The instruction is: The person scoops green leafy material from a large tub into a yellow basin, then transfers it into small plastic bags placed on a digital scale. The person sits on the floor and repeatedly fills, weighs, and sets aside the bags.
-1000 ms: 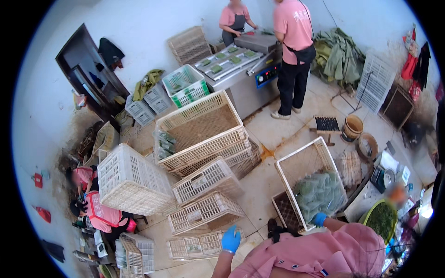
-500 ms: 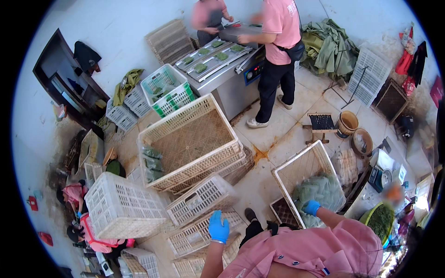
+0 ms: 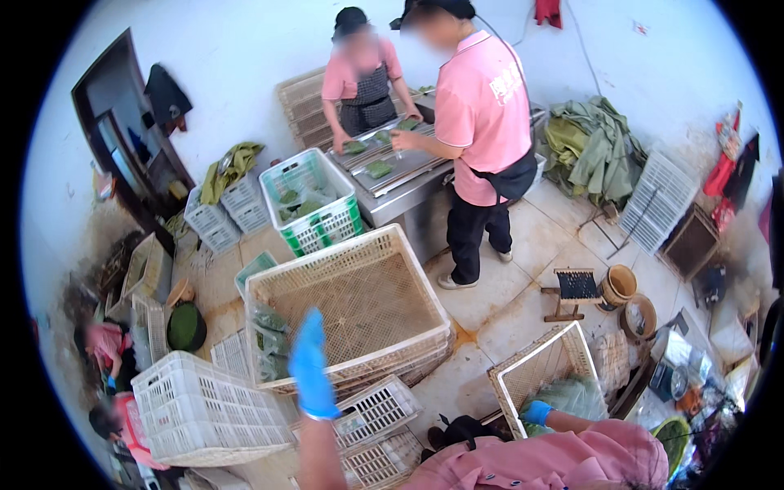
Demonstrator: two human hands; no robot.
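Observation:
My left hand [image 3: 313,367], in a blue glove, is raised with its fingers stretched out and holds nothing. It appears in front of the near edge of a large cream mesh crate [image 3: 351,245], close to several clear bags of green leaves [image 3: 271,341] along that crate's left side. My right hand [image 3: 536,412], also gloved in blue, reaches into a smaller cream crate [image 3: 508,377] at the right. It is at a pile of clear bags with green contents [image 3: 576,394]. Its fingers are partly hidden, so I cannot tell whether they grip a bag.
White slatted crates [image 3: 208,408] are stacked at the lower left. Beyond the large crate stand a green-and-white basket [image 3: 314,204] of packs and a steel packing machine [image 3: 408,214] with two co-workers. A small stool [image 3: 574,287] and buckets [image 3: 618,283] sit at the right.
My left hand has moved left and up toward the large crate. My right hand stays at the bags. The view has tilted up, and the co-workers now reach over the packs on the machine.

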